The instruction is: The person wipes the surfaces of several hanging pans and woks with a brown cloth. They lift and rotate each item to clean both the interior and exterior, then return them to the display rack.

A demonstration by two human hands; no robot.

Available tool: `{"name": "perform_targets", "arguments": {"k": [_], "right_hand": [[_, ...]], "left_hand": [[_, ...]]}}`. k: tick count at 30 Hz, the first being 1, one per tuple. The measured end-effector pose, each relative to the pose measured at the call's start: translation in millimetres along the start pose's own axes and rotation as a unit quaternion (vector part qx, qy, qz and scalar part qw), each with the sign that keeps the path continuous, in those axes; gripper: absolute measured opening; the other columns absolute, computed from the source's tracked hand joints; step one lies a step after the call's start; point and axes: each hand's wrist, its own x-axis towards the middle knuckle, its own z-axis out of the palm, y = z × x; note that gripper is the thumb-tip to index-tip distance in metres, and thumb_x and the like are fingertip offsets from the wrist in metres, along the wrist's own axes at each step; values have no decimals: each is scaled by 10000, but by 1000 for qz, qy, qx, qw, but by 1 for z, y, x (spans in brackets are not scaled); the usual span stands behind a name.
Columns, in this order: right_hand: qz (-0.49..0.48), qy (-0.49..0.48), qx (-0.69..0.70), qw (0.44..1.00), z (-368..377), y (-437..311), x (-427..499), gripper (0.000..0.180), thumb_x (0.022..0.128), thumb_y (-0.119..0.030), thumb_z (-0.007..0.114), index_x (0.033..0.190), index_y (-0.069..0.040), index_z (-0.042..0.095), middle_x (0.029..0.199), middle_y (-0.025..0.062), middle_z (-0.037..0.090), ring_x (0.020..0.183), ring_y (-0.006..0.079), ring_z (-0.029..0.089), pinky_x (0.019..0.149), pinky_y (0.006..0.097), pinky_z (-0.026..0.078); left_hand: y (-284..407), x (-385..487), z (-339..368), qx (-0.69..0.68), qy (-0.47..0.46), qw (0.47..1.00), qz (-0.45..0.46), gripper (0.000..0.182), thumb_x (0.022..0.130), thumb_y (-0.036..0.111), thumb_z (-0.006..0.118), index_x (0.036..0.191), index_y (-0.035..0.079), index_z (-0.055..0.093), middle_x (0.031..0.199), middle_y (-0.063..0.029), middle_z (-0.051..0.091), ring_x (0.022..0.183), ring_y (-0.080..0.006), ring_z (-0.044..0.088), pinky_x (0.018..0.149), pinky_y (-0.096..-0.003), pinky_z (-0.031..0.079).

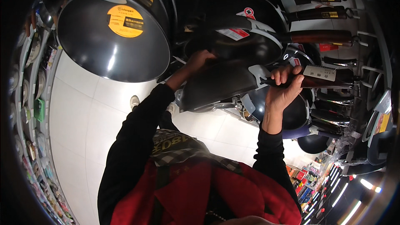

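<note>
My right hand (285, 82) is closed around the dark wooden handle (331, 82) of a black wok (218, 82), close to its grey metal bracket (260, 75). From that handle hangs a cream paper tag (320, 73) bearing writing. At the wok's upper edge is my left hand (201, 60); its fingertips are lost in shadow, so its grip is unclear. Just beyond hangs another black pan (237, 45) with a red and white label and a reddish-brown handle (322, 36).
Large dark woks with round yellow stickers, the nearest a big wok (115, 53), hang to the left. Metal hooks (370, 76) hold several handles on the right. Another black wok (289, 109) sits below my right hand. Stocked shelves (37, 78) line the far left above pale floor tiles (75, 106).
</note>
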Motion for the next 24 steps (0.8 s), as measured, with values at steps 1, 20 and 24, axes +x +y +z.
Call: {"name": "perform_targets", "arguments": {"k": [1, 20, 24], "right_hand": [[0, -2, 3, 1000, -1, 1, 0, 331, 932, -423, 556, 934, -117, 430, 668, -11, 348, 560, 92, 331, 574, 256, 335], [40, -24, 51, 998, -13, 0, 5, 415, 824, -211, 675, 1113, -46, 427, 738, 58, 469, 636, 156, 479, 667, 338, 441], [73, -130, 181, 972, -31, 8, 12, 509, 860, -471, 602, 1110, -57, 444, 817, 94, 498, 778, 200, 512, 807, 367, 423]], "left_hand": [[2, -8, -5, -5, 18, 1000, -5, 324, 763, 32, 657, 1078, 108, 657, 1084, -116, 615, 1010, -282, 597, 888, -356, 469], [91, -73, -73, -178, 152, 970, -63, 528, 725, -15, 633, 1234, 118, 582, 1201, -96, 584, 1148, -252, 566, 987, -328, 443], [91, -59, -72, -212, 189, 958, -26, 504, 756, -43, 607, 1241, 86, 565, 1177, -96, 601, 1132, -236, 574, 991, -323, 432]]}}
